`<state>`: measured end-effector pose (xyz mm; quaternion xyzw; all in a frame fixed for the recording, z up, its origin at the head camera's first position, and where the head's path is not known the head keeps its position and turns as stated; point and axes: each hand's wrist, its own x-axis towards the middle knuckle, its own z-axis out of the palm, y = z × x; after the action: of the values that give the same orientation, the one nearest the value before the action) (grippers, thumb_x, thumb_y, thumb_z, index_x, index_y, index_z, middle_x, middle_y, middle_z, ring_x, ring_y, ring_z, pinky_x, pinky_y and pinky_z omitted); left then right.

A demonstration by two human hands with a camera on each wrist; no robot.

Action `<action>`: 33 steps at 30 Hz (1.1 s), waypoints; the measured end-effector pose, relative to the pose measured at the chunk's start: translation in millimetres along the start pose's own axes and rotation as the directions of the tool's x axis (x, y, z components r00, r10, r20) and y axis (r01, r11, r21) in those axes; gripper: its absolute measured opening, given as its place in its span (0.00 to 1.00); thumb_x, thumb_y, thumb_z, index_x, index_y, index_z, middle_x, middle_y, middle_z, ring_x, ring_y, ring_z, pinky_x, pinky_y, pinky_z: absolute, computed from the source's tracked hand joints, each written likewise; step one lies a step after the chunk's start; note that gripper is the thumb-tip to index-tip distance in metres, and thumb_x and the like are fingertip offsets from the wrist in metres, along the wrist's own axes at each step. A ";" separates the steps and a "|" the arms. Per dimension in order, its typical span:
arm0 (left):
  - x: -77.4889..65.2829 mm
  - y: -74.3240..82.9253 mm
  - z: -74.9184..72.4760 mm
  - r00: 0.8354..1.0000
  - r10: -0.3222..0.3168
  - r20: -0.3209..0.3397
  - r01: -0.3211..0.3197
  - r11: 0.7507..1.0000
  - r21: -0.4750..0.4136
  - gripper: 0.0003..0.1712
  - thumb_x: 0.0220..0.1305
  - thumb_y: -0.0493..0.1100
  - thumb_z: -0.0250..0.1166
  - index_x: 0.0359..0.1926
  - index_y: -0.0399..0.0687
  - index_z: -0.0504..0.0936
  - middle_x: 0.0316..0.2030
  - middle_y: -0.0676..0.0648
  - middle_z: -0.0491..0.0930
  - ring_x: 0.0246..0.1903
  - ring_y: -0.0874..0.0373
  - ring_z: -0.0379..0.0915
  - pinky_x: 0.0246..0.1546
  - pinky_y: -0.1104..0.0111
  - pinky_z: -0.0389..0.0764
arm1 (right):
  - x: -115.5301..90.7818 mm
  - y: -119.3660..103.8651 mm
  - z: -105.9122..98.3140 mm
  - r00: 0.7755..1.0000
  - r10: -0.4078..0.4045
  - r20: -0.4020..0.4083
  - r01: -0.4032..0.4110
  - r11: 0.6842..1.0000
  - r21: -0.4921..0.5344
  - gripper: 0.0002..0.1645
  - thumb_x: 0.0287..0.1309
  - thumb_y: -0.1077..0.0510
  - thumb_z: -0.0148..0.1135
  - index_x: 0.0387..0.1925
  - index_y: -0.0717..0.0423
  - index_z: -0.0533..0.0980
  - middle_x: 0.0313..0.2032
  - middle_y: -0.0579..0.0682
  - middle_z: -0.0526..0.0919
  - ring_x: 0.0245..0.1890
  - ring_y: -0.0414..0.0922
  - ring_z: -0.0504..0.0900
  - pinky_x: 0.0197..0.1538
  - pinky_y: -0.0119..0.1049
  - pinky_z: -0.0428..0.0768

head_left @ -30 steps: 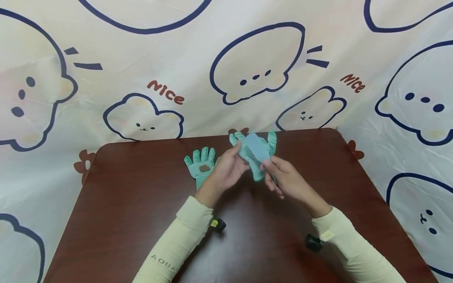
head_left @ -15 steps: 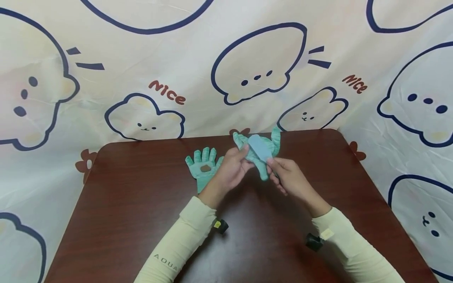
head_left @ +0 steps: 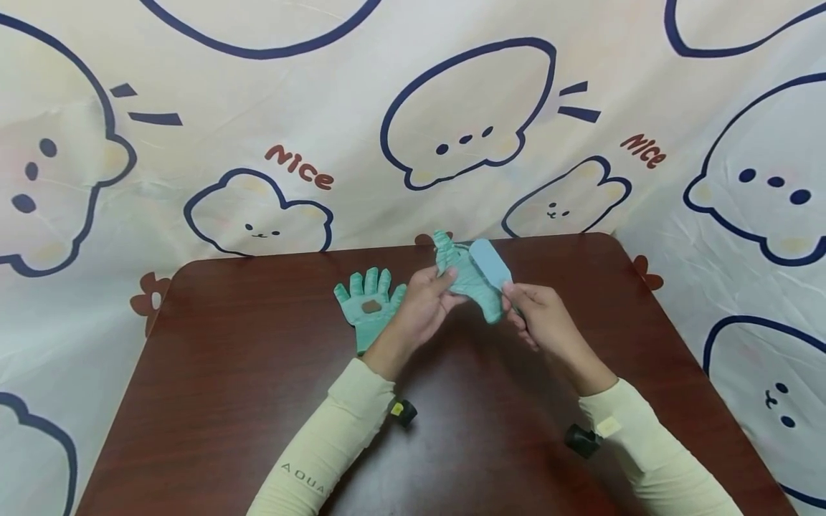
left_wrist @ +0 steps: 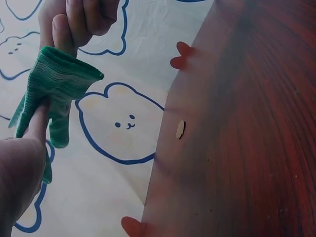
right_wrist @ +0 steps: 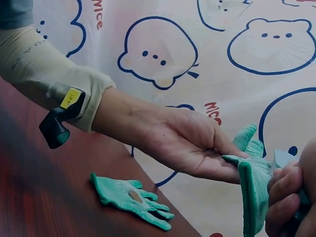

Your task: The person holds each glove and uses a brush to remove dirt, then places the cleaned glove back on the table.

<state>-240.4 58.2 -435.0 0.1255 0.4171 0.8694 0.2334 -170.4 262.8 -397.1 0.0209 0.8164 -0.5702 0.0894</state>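
Note:
My left hand (head_left: 429, 297) grips a mint-green knit glove (head_left: 471, 279), thumb on top, above the table's far part. My right hand (head_left: 542, 308) holds a light-blue flat paddle-shaped tool (head_left: 490, 263) with a rounded end, pinched near its lower end. The paddle lies along the glove's right side; whether they touch I cannot tell. In the right wrist view the glove's cuff (right_wrist: 252, 197) faces the right fingers, and only a bit of the paddle (right_wrist: 284, 158) shows. A second green glove (head_left: 369, 326) lies flat to the left, fingers pointing away, with a brown patch on its palm.
The dark red-brown table (head_left: 258, 401) ends at a far edge against a cartoon-printed cloth (head_left: 361, 107). Each sleeve cuff carries a small black camera. A small tan piece (left_wrist: 180, 129) shows near the table edge in the left wrist view.
The paddle has moved from across the held glove to its right side, as my right hand shifted right. The held glove has turned in my left hand. The second glove lies where it was.

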 end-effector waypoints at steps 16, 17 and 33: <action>3.5 -1.5 0.2 0.998 -0.027 -0.055 0.032 0.995 0.091 0.30 0.75 0.33 0.58 0.75 0.41 0.64 0.71 0.42 0.71 0.69 0.51 0.70 0.66 0.59 0.76 | -2.6 -8.9 10.3 0.996 -0.032 0.079 0.023 0.993 0.114 0.32 0.76 0.36 0.50 0.33 0.63 0.69 0.16 0.48 0.67 0.10 0.43 0.64 0.10 0.36 0.63; 3.1 -0.6 -0.4 0.998 -0.027 -0.056 0.032 0.995 0.099 0.30 0.75 0.33 0.58 0.74 0.40 0.65 0.71 0.41 0.72 0.67 0.52 0.72 0.65 0.60 0.77 | -3.2 -9.8 10.4 0.997 -0.027 0.076 0.019 0.995 0.096 0.32 0.76 0.36 0.50 0.33 0.63 0.69 0.16 0.48 0.67 0.10 0.43 0.64 0.11 0.36 0.63; -4.8 12.8 -16.9 0.997 0.004 -0.072 -0.001 0.999 0.044 0.24 0.75 0.27 0.54 0.69 0.39 0.67 0.59 0.47 0.75 0.55 0.59 0.74 0.58 0.67 0.81 | 0.4 12.5 -30.0 0.987 0.023 -0.156 -0.026 1.000 -0.015 0.30 0.78 0.36 0.45 0.36 0.59 0.70 0.17 0.44 0.68 0.12 0.40 0.65 0.12 0.37 0.65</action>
<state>-247.1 37.6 -435.6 0.0999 0.4441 0.8642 0.2144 -172.8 295.2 -398.7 0.0748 0.8254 -0.5586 0.0325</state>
